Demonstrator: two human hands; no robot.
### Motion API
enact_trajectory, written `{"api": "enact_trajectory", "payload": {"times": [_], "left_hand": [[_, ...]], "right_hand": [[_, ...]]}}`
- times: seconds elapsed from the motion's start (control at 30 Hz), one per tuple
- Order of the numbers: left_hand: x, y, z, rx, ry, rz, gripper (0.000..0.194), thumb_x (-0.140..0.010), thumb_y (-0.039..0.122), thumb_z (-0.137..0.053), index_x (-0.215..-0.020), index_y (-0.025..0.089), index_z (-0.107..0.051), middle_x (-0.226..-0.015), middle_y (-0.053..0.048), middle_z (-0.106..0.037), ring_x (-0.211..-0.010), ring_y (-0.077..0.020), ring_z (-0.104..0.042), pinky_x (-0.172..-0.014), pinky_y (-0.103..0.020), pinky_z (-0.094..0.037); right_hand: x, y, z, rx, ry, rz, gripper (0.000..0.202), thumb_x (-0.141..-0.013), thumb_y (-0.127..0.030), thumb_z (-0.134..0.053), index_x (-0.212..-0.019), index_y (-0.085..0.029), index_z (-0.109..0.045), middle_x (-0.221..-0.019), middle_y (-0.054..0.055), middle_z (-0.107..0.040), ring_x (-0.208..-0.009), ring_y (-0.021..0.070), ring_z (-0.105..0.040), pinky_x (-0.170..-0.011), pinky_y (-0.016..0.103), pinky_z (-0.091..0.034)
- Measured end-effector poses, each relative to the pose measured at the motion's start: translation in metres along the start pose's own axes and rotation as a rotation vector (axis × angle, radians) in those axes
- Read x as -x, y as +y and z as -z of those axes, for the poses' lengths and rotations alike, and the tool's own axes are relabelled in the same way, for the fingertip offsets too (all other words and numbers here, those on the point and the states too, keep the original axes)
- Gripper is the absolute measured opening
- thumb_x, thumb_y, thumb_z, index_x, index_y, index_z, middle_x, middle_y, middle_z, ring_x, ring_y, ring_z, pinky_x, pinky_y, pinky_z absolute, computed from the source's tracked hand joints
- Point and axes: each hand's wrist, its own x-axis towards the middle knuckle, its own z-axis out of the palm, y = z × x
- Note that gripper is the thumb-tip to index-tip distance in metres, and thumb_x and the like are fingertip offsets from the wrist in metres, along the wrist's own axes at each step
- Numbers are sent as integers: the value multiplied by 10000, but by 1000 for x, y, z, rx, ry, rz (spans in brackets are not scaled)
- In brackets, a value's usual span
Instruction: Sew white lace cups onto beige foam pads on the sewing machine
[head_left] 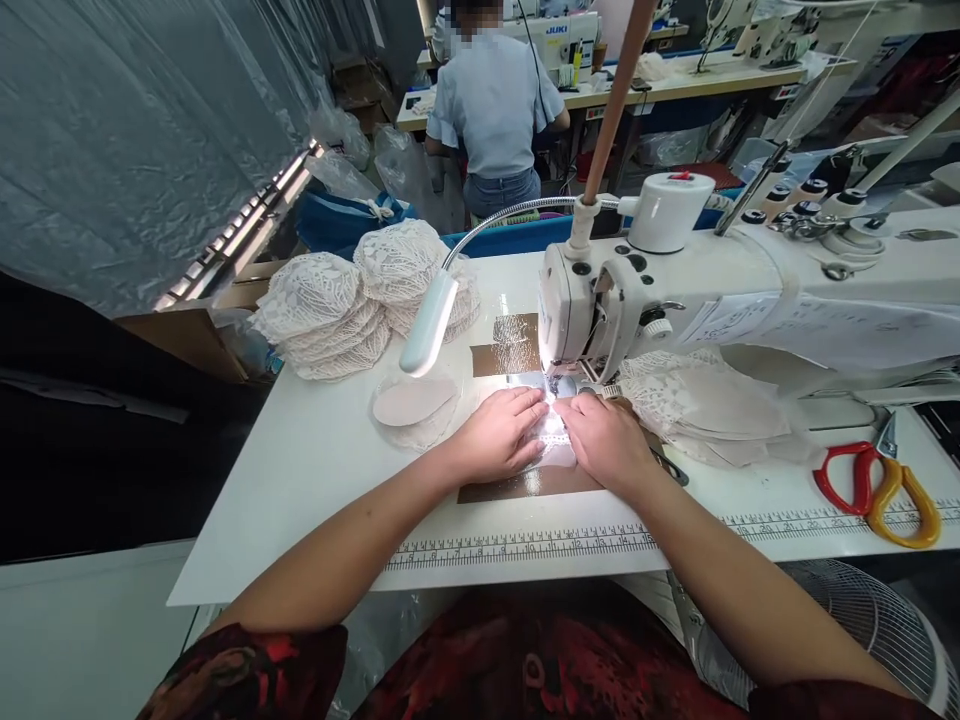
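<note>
A white sewing machine [568,310] stands over the table, its needle area brightly lit. Under the needle lies a small piece of pale lace fabric [553,440]. My left hand [501,432] rests flat on the fabric's left side, fingers extended toward the needle. On the right side my right hand [606,438] presses down near the presser foot, its fingertips partly lost in glare. Thin oval fabric pieces [414,402] lie left of my left hand. A layered pile of lace pieces [720,410] sits to the right, behind my right hand.
Two stacks of lace cups [322,310] stand at the back left. A lamp [429,325] hangs over the table. Red and yellow scissors [877,485] lie at the right edge. A person [491,110] sits ahead, facing away. A printed ruler [517,548] runs along the front.
</note>
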Motion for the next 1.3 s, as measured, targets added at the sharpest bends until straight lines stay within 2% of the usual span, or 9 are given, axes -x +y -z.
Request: {"api": "enact_trajectory", "payload": {"times": [0.33,0.5,0.57,0.67,0.83,1.17,1.3], "left_hand": [[-9,-13,4,-39,-23,-56,506,-921,364,-485,-1321,61,-547,-1398,-215,-514,-1276,-346,-485,-1071,-498,-404],[-6,-11,6,-29,-5,-70,445,-927,333,-492,-1291,88,-564,-1368,-199,-543,-1244,-329,-502,-1043,-490,-421],[-4,-10,6,-21,14,-84,403,-936,305,-479,-1275,108,-575,-1353,-174,-561,-1218,-305,-518,-1030,-461,-429],[-3,-9,6,-16,28,-95,389,-943,272,-464,-1283,117,-572,-1350,-148,-571,-1194,-287,-527,-1017,-435,-434],[-3,-7,6,-30,22,-91,389,-940,257,-467,-1275,101,-590,-1346,-139,-583,-1175,-292,-525,-1006,-450,-437],[-7,-11,4,-93,60,-80,372,-948,246,-453,-1254,97,-602,-1328,-144,-594,-1139,-286,-540,-977,-443,-433],[-10,-15,1,-136,100,-95,357,-955,243,-445,-1235,96,-611,-1304,-146,-608,-1137,-284,-546,-965,-435,-429]], "right_hand": [[-4,0,-2,8,40,-36,297,-932,-178,-423,-1069,-206,-684,-848,61,-642,-707,186,-525,-626,323,-285],[2,4,0,-14,94,-12,338,-919,-146,-408,-1094,-209,-691,-869,53,-664,-718,182,-522,-706,311,-320],[5,5,2,-33,73,38,338,-923,-152,-415,-1104,-213,-693,-860,48,-658,-724,180,-513,-710,309,-317],[7,4,4,-37,29,82,304,-932,-171,-428,-1000,-213,-721,-794,43,-624,-723,179,-488,-677,309,-294],[7,3,3,-47,43,95,302,-921,-149,-432,-970,-207,-724,-779,39,-608,-716,177,-458,-668,310,-282],[4,2,1,-60,-12,27,355,-875,-102,-445,-1106,-192,-699,-868,59,-641,-783,193,-496,-695,309,-305],[1,-2,3,-52,-47,-33,365,-898,-112,-425,-1134,-205,-686,-870,58,-633,-778,195,-493,-656,311,-292]]}}
